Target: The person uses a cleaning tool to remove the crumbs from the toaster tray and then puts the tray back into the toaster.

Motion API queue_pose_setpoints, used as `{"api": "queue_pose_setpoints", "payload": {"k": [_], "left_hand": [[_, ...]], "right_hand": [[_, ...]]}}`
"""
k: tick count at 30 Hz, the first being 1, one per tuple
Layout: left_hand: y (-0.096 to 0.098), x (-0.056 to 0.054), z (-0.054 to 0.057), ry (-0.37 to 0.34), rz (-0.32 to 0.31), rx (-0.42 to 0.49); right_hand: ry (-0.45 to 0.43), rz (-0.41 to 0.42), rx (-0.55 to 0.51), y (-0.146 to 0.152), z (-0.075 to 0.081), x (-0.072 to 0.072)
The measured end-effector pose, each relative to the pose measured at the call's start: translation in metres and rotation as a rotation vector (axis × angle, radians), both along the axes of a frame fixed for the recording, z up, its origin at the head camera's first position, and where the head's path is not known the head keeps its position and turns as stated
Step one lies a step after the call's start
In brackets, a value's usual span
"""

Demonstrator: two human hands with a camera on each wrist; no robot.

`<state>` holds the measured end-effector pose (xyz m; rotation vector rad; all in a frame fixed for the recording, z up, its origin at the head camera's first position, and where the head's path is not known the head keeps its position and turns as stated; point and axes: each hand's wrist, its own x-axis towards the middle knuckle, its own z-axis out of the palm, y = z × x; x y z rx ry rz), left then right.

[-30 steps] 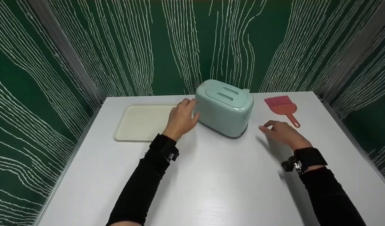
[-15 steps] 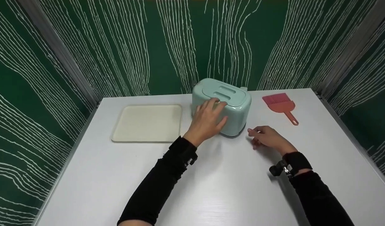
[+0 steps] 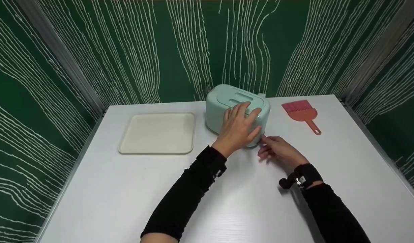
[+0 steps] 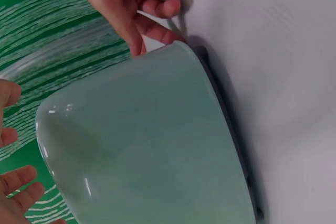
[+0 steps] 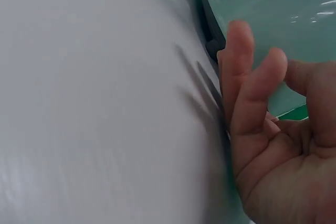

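A mint-green toaster (image 3: 215, 114) with two slot-shaped recesses on its lid stands at the back middle of the white table. My left hand (image 3: 234, 133) hovers over its near side, fingers spread and gently bent, covering part of the lid in the head view. Low at the toaster's right end is my right hand (image 3: 282, 152). In the left wrist view its thumb and index fingertips come right up to the bottom corner of the toaster (image 4: 142, 140). The right wrist view shows the other fingers (image 5: 252, 93) loosely bent beside the dark base.
Left of the toaster lies a shallow cream tray (image 3: 159, 135). To the right is a small orange hand tool (image 3: 303, 115) with pink bristles and a holed handle. Green walls with white lines (image 3: 126, 50) stand close behind the table and at both sides.
My left hand has moved right, from the toaster's left end to over its near side. My right hand has moved left, up to its lower right corner. The toaster stays in place.
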<state>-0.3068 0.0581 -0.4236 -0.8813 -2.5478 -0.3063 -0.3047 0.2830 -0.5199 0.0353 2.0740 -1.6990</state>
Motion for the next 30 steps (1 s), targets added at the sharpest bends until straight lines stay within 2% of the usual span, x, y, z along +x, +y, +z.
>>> {"api": "queue_pose_setpoints", "payload": {"k": [8, 15, 18, 30], "left_hand": [[0.012, -0.004, -0.010, -0.046, 0.036, -0.022], [0.020, -0.004, -0.015, -0.067, 0.072, -0.052], [0.022, -0.003, -0.015, -0.054, 0.093, -0.060], [0.024, -0.005, -0.020, 0.023, 0.142, -0.117]], "right_hand": [[-0.105, -0.111, -0.246, -0.002, -0.006, -0.005], [-0.179, -0.117, -0.377, -0.001, -0.007, -0.011], [-0.197, -0.145, -0.405, -0.001, -0.007, -0.012], [-0.217, -0.138, -0.458, 0.000, -0.009, -0.012]]}}
